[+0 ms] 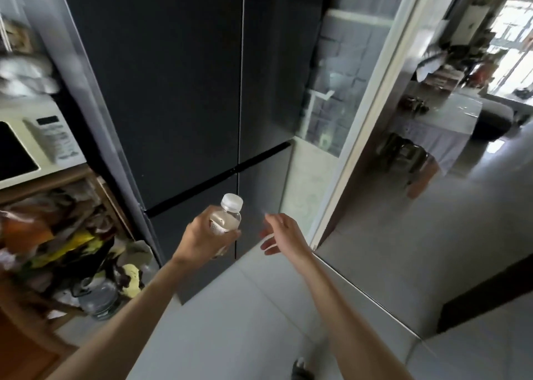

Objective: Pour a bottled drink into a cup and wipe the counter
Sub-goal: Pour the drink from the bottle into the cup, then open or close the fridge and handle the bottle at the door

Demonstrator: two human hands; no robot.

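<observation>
Head view shows, a little below the middle of the frame, a small clear plastic bottle with a white screw cap (227,216) and a pale label. It stands nearly upright, with the cap a bit tilted to the upper right, and the cap is on. The left hand (206,235) holds it: the fingers are wrapped around the lower body of the bottle and clamped on it, so only the neck, the cap and part of the label are visible above the hand. The left forearm comes from the lower left corner and rises diagonally to the middle.

Just to the right of the bottle, apart from it, is the right hand (284,234). It holds nothing; the fingers are spread loosely and point to the left, with the palm turned to the bottle. The right forearm enters from the lower right edge.

Behind both hands stands a tall dark grey refrigerator with four doors (178,91), all closed. At the left edge a white microwave oven (34,146) sits on a wooden shelf (60,177), and under it there are blurred bags and packets. The pale tiled floor (245,322) fills the lower part, and a doorway at the upper right shows another bright room.
</observation>
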